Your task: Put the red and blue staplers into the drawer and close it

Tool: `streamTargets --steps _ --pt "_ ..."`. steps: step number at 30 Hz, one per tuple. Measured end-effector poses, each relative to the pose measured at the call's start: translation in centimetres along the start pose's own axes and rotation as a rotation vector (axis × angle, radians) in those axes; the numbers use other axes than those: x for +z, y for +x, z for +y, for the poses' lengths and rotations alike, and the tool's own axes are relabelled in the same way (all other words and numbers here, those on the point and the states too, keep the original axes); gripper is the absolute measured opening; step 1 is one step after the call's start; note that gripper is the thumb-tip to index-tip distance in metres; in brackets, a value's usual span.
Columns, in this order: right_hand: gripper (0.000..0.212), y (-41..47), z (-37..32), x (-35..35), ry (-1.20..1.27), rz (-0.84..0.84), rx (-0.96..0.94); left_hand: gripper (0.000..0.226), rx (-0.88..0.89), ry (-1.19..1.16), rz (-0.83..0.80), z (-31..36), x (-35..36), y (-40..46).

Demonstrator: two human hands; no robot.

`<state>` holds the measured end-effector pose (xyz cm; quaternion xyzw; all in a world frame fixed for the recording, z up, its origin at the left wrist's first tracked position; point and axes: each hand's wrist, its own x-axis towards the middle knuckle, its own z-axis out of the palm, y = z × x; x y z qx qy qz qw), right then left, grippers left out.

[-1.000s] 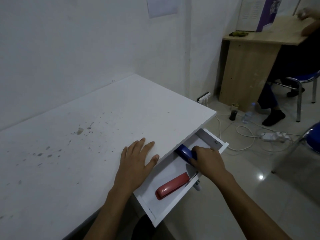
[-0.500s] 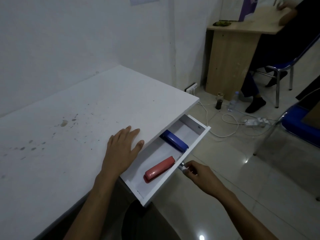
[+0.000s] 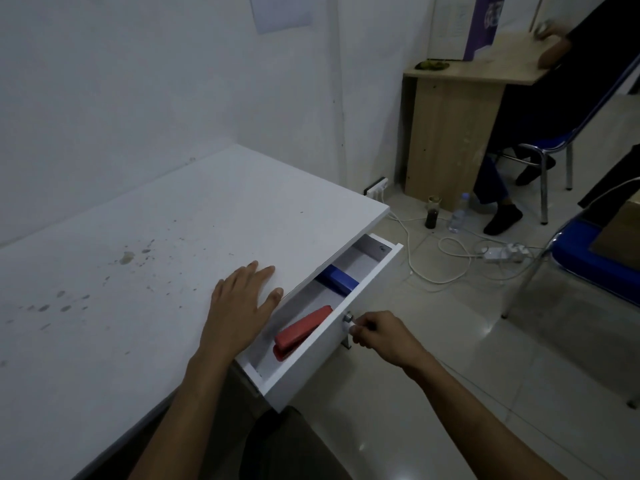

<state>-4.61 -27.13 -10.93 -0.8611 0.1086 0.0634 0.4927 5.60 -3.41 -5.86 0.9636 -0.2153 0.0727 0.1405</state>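
The white drawer (image 3: 313, 362) under the white table (image 3: 180, 237) stands partly open. Inside it the red stapler (image 3: 302, 330) lies toward the near end and the blue stapler (image 3: 338, 279) toward the far end, partly hidden by the tabletop edge. My right hand (image 3: 379, 336) pinches the small metal knob (image 3: 347, 319) on the drawer front. My left hand (image 3: 242, 306) rests flat on the tabletop beside the drawer, fingers spread.
White cables and a power strip (image 3: 502, 252) lie on the tiled floor to the right. A blue chair (image 3: 595, 258) stands at right. Another person sits at a wooden desk (image 3: 450, 133) in the back, with bottles (image 3: 458, 213) on the floor beside it.
My right hand left the blue stapler in the drawer, came out and took hold of the knob on the front. The drawer now shows less of its inside.
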Motion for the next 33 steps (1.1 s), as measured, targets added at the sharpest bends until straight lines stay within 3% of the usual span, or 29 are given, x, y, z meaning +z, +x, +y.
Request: streamTargets --steps 5,21,28,33 --pt "0.027 3.1 -2.9 1.1 0.11 0.036 -0.011 0.062 -0.019 -0.05 -0.006 0.2 -0.3 -0.3" --pt "0.032 8.6 -5.5 5.0 0.625 -0.109 0.029 0.063 -0.035 0.003 -0.01 0.2 -0.1 -0.1" --pt "0.031 5.6 -1.6 4.3 0.412 -0.176 0.072 0.06 -0.062 -0.115 0.008 0.8 -1.1 -0.5" --pt "0.026 2.3 -4.0 0.2 0.16 -0.413 -0.039 0.046 -0.182 -0.381 0.045 1.0 -3.7 -2.5"
